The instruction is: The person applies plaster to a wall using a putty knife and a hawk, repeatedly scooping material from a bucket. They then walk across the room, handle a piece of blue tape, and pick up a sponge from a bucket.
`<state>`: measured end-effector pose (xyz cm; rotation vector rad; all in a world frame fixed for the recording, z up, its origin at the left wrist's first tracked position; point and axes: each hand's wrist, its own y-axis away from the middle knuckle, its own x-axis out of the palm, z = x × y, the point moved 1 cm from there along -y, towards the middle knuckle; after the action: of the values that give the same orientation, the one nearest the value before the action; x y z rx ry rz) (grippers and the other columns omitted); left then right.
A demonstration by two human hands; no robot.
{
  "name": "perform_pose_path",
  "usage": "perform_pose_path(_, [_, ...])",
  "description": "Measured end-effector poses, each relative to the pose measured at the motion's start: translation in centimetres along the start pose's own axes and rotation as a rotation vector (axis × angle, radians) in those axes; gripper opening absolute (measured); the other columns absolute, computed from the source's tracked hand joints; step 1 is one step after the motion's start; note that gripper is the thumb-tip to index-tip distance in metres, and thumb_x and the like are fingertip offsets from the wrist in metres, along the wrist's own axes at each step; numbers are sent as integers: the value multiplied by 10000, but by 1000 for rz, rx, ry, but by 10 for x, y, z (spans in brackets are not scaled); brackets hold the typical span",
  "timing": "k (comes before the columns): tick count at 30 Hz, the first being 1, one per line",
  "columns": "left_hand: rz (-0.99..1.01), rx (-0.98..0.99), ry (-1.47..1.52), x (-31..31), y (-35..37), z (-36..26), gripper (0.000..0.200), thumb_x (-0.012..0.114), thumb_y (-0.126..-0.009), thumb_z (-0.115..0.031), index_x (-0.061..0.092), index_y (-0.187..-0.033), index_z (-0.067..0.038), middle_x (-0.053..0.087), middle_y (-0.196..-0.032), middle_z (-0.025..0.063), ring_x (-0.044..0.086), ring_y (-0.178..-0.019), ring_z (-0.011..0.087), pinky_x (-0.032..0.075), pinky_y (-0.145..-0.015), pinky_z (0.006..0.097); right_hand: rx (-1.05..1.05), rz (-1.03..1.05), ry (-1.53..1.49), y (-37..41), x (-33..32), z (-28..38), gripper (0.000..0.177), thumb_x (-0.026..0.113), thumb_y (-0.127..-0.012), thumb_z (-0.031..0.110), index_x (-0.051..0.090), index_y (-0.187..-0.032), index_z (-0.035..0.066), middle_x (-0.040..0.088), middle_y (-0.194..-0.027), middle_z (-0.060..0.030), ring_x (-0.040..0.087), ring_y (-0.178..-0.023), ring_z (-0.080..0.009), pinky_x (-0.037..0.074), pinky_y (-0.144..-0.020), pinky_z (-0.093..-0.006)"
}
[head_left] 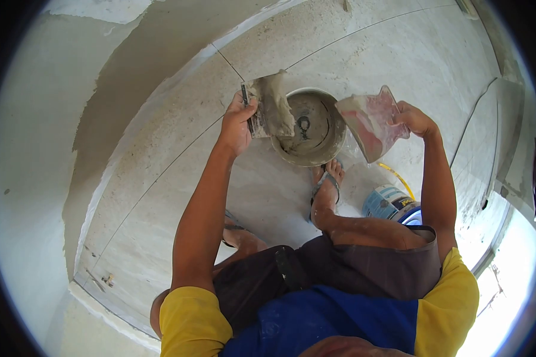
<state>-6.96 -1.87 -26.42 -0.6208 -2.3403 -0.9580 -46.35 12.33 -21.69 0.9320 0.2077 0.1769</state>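
Note:
My left hand (238,122) is closed round the edge of a flat plastering blade (271,106) loaded with wet grey plaster, held over the left rim of a round bucket. The bucket (311,159) stands on the floor in front of my foot, with grey plaster on its walls and bottom. To the right of it, my right hand (415,121) grips a reddish, plaster-smeared plastic scoop (372,122) by its far edge. The scoop's other end reaches close to the bucket's right rim. My fingers behind the scoop are partly hidden.
A white and blue paint bucket (390,203) with a yellow handle lies beside my right leg. My feet in flip-flops (324,193) are just behind the plaster bucket. A partly plastered wall (110,107) runs along the left; a cable (471,116) lies at the right.

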Motion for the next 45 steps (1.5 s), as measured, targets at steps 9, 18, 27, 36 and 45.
perform_pose_path(9, [-58, -44, 145, -14, 3, 5, 338, 387, -956, -147, 386, -1279, -48, 549, -1166, 96, 582, -1030, 221, 501, -881, 398, -141, -26, -306, 12, 26, 0, 226, 638, -694, 134, 649, -869, -8, 610, -723, -5, 543, -655, -88, 438, -622, -240])
perform_pose_path(18, [-111, -78, 187, -12, 7, 7, 370, 410, -952, -180, 367, -1296, -52, 535, -1172, 74, 552, -1057, 225, 454, -915, 421, -270, -22, 173, 2, 85, 67, 326, 600, -740, 152, 616, -1015, -22, 633, -786, -29, 558, -719, -142, 439, -678, -275])
perform_pose_path(27, [-75, -94, 301, -29, 1, 26, 350, 376, -967, -194, 402, -1278, -36, 569, -1153, 97, 570, -1050, 244, 460, -929, 429, -389, -223, 908, 1, 150, 116, 287, 504, -761, 93, 619, -1008, 2, 626, -816, -238, 612, -815, -387, 484, -730, -462])
perform_pose_path(36, [55, -94, 391, -14, 4, 31, 446, 303, -965, -259, 376, -1295, 31, 477, -1310, 181, 460, -1210, 277, 348, -1045, 404, -576, -171, 934, -21, 182, 121, 288, 489, -750, 22, 635, -997, 45, 635, -787, -201, 621, -782, -363, 489, -671, -454])
perform_pose_path(45, [110, -163, 362, -18, 4, 33, 486, 348, -931, -286, 432, -1232, 86, 452, -1341, 179, 399, -1263, 269, 292, -1083, 389, -490, 422, 1184, -41, 178, 133, 262, 596, -764, 98, 664, -1017, 84, 662, -865, -140, 621, -823, -346, 485, -689, -422])
